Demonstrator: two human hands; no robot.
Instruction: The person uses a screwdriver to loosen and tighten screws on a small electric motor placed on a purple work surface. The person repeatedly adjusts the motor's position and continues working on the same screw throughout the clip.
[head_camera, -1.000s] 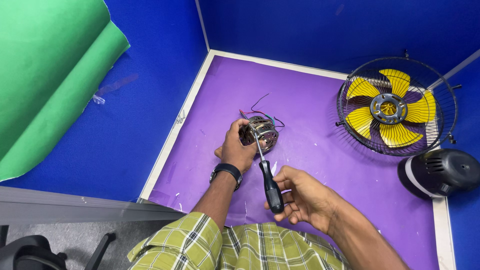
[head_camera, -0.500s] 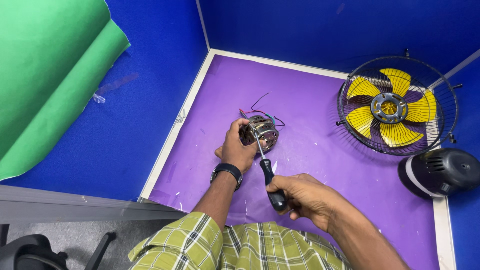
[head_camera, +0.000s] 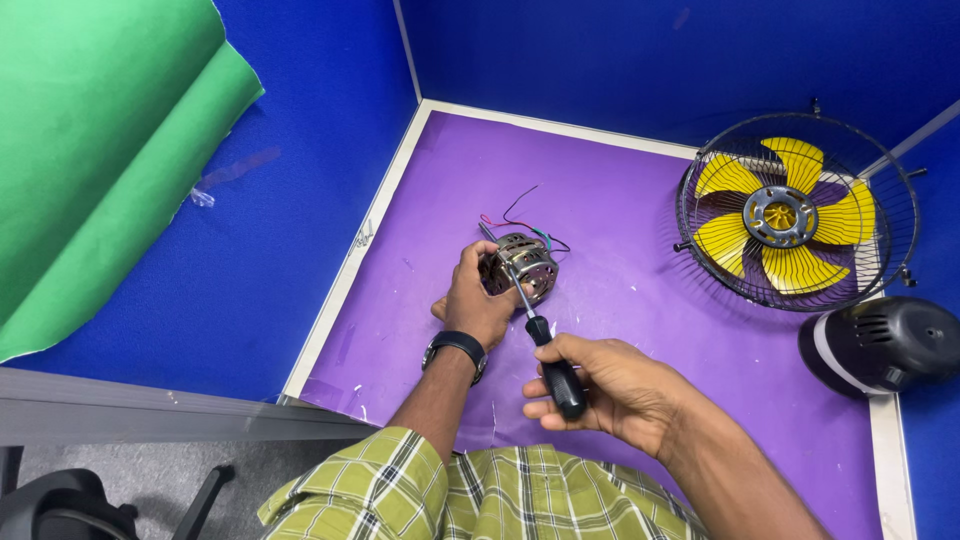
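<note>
The person's left hand (head_camera: 478, 300) is wrapped around a small metal fan motor (head_camera: 520, 268), fingers curled over its near-left side, holding it just above the purple mat (head_camera: 620, 200) near the middle of the work area, with thin red, green and dark wires (head_camera: 520, 215) trailing off its far side. The right hand (head_camera: 610, 390) is closed in a full grip on the black handle of a screwdriver (head_camera: 548, 350), whose shaft slants up and left so the tip meets the motor casing. To do this well, the blade should probably sit square in the screw head, with pressure along the shaft, while the left hand stops the motor from turning. Keeping the wires out of the tip's path seems wise. To the right lie a caged yellow fan blade (head_camera: 785, 215) and a black housing (head_camera: 885, 345).
</note>
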